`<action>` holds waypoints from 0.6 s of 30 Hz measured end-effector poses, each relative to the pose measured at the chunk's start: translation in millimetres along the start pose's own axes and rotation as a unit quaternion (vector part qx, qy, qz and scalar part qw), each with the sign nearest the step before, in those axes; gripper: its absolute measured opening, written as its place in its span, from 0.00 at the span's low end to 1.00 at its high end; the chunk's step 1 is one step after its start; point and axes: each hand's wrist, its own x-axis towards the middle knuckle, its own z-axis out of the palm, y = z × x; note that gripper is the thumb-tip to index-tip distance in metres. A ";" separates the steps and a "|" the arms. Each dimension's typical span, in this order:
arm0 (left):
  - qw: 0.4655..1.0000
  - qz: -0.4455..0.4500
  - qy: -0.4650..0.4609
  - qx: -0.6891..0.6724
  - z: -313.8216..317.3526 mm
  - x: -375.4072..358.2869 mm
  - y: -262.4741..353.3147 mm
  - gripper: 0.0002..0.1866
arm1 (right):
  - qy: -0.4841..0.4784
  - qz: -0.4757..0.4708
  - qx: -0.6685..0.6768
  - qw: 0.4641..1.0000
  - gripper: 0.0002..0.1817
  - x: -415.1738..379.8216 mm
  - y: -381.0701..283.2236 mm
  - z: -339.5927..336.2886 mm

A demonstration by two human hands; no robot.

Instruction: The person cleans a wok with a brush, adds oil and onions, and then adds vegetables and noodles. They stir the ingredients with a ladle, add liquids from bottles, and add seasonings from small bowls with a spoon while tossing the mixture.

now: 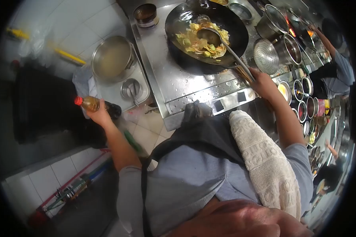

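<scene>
My left hand (99,114) is closed around a plastic bottle (90,103) with a red cap and dark liquid inside. It holds the bottle tilted out at the left, near a steel tray. In my right hand (262,83) is the handle of a long metal ladle (234,55). The ladle's bowl rests among chopped cabbage (197,46) in a large black wok (182,23). The wok sits on the steel stove top. Whether the bottle's cap is fully closed is too small to tell.
Left of the stove, a big steel pot (112,59) with cloudy liquid and a small steel cup (130,89) stand on a tray (106,96). A perforated strainer (266,55), pots and several seasoning bowls (302,110) line the right. Other people work farther right near a flame.
</scene>
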 end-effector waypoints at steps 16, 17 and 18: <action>0.994 -0.058 -0.042 0.083 53.2 1.5 -82.2 0.52 | 0.108 0.165 -0.106 0.975 0.38 1.7 35.7 16.0; 0.995 -0.045 -0.079 0.035 53.9 11.0 -99.8 0.52 | 0.133 0.136 -0.108 0.976 0.36 9.0 52.6 24.5; 0.987 0.047 -0.112 0.102 47.7 15.3 -97.5 0.53 | 0.094 0.148 -0.115 0.978 0.35 15.8 57.3 24.2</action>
